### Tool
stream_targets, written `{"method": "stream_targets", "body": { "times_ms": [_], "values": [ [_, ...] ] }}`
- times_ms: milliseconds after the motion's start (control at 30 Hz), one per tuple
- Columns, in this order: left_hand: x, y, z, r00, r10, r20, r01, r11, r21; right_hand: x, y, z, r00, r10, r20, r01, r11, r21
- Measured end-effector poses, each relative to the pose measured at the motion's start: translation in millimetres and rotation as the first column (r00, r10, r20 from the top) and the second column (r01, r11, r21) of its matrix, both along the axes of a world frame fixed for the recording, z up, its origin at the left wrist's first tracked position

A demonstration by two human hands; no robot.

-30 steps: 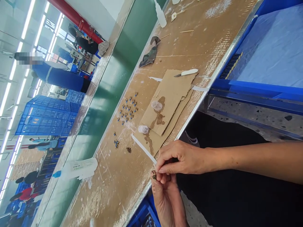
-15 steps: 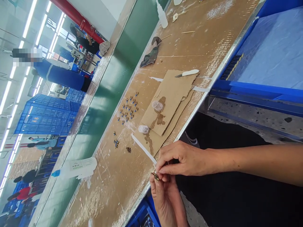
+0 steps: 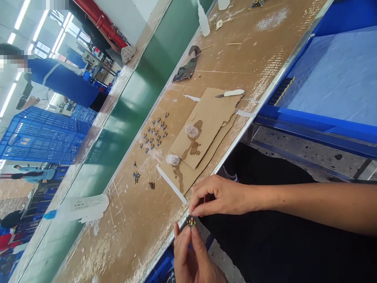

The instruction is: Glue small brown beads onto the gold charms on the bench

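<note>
My left hand (image 3: pixel 191 255) pinches the lower end of a tiny painted figurine (image 3: pixel 192 222) between thumb and fingertips. The figurine shows yellow, dark and red spots; its details are too small to make out. At its other end, the thumb and fingertips of my right hand (image 3: pixel 210 197) close on it. Both hands are just off the workbench's near edge. On the bench stand several small blue-and-gold pieces (image 3: pixel 153 131) in loose rows, with a small heap of similar pieces (image 3: pixel 136 177) and a little dark pile (image 3: pixel 152 185) nearby.
Cardboard sheets (image 3: pixel 218 114) carry a white-handled knife (image 3: pixel 234 93) and two small clear cups (image 3: pixel 191 130), (image 3: pixel 172 159) beside wet stains. A large bottle (image 3: pixel 84 207), a camouflage cloth (image 3: pixel 188 66) and a squeeze bottle (image 3: pixel 203 19) lie farther off. Blue bins (image 3: pixel 335 86) flank the bench.
The figurine now shows more fully between my fingertips. My left hand has shifted down and left with its fingers turned upward. The whole view has swung slightly.
</note>
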State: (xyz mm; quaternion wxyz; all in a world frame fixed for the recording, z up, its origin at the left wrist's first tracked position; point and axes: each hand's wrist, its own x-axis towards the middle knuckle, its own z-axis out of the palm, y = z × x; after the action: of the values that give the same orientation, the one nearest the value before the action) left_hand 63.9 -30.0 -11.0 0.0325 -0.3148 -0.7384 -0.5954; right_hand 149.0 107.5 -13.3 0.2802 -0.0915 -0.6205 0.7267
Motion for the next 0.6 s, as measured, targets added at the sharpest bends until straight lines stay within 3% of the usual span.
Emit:
{"method": "stream_targets", "body": {
  "times_ms": [300, 600],
  "values": [
    [1, 3, 5.4, 0.997, -0.025, -0.077, 0.022, 0.999, -0.049, 0, 3, -3.1, 0.999, 0.025, -0.025, -0.023, 0.996, 0.092],
    [-12, -4, 3.3, 0.994, -0.110, 0.014, 0.111, 0.977, -0.183, 2, 8, -2.0, 0.997, 0.012, -0.077, 0.009, 0.965, 0.262]
  ]
}}
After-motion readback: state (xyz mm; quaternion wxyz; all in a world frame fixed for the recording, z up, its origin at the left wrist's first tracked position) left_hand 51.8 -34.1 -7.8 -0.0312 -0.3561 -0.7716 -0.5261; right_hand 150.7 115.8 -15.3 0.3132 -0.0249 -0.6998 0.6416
